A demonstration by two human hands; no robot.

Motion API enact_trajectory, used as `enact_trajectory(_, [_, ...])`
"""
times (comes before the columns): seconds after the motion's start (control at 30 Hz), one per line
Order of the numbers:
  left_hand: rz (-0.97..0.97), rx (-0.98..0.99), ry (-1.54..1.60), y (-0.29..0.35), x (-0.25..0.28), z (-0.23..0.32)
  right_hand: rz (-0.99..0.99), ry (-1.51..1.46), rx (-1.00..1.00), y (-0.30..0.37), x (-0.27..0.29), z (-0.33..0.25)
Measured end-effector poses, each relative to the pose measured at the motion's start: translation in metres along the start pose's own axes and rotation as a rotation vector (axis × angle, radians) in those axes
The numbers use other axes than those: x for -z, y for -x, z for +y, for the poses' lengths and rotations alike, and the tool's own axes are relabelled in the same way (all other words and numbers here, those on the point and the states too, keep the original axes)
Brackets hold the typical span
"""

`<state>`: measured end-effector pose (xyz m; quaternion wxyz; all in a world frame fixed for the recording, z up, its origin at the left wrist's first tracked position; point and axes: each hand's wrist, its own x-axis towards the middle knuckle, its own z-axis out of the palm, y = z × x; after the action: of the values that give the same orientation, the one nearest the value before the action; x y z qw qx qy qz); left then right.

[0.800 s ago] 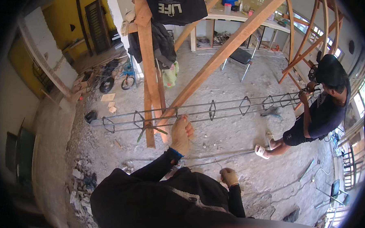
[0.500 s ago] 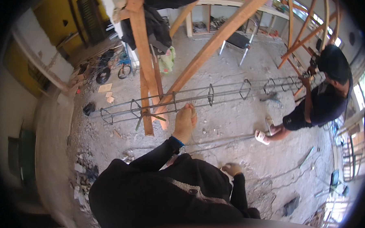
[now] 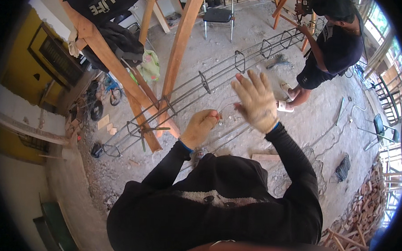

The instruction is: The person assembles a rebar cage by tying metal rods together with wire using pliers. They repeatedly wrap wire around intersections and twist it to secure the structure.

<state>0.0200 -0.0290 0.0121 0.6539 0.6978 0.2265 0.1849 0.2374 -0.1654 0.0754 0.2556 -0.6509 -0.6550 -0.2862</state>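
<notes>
My left hand, in a tan glove with bare fingertips, is closed in a pinch just on my side of a long steel rebar cage. Thin wire seems to curve up from its fingers, though it is faint. To the right, my gloved right hand is raised with its fingers spread and nothing visible in it. It covers part of the view toward the cage. Square stirrups ring the cage's long bars, and its near-left end lies by wooden posts.
At the cage's far end a person in dark clothes has hands near it. A folding chair stands beyond. Rubble and broken bricks lie at the right, a wood piece near my knees. Clothes hang on the timber.
My right hand has come up from low beside my body to beside my left hand, fingers spreading. My left hand stays closed near the cage. The view has turned and shifted.
</notes>
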Motion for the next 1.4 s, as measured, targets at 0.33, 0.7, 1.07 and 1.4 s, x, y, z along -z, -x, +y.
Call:
enact_trajectory(0.33, [0.189,-0.162,-0.335,0.009,0.016,0.006,-0.973,-0.474,-0.009,0.019,0.036,-0.011])
enact_trajectory(0.7, [0.319,-0.182,-0.297,0.006,0.007,0.001,-0.691,-1.128,-0.521,0.015,0.039,0.033])
enact_trajectory(1.07, [0.05,-0.073,-0.142,0.003,0.008,0.004,-0.199,-0.307,-0.503,0.046,-0.016,0.026])
enact_trajectory(1.4, [-0.057,-0.279,-0.205,0.01,0.002,0.001,-0.186,-0.787,-0.729,0.041,0.038,0.037])
